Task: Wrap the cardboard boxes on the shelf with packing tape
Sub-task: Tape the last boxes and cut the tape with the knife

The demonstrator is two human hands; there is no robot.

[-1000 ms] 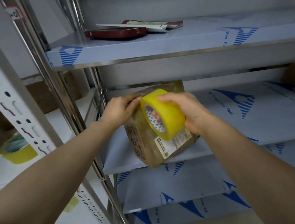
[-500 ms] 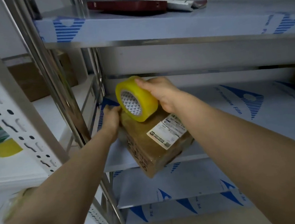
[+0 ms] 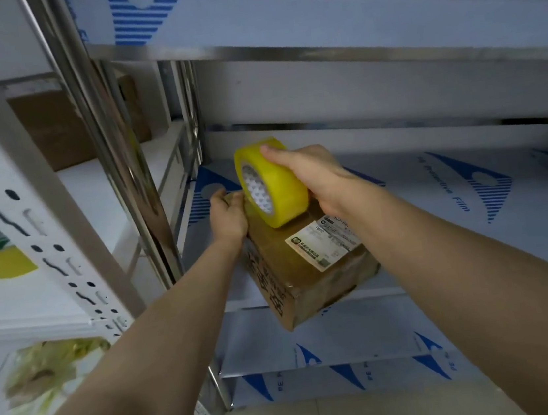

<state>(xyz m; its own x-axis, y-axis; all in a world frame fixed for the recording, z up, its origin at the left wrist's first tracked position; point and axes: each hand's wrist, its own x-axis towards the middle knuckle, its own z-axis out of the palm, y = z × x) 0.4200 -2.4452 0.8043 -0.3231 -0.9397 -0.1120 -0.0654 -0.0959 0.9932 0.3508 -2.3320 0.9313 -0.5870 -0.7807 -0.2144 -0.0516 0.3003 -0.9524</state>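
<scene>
Holding yellow roll of packing tape (image 3: 275, 190) in curled right hand (image 3: 312, 176), upright on far end of brown labelled cardboard box (image 3: 313, 288); gripping box's far left corner with left hand (image 3: 229, 216), beside roll; box on film-covered metal shelf (image 3: 459, 236), near corner overhanging edge

Arms outstretched; right hand (image 3: 310, 178) curled, gripping; left hand (image 3: 228, 213) seemingly clutching.
</scene>
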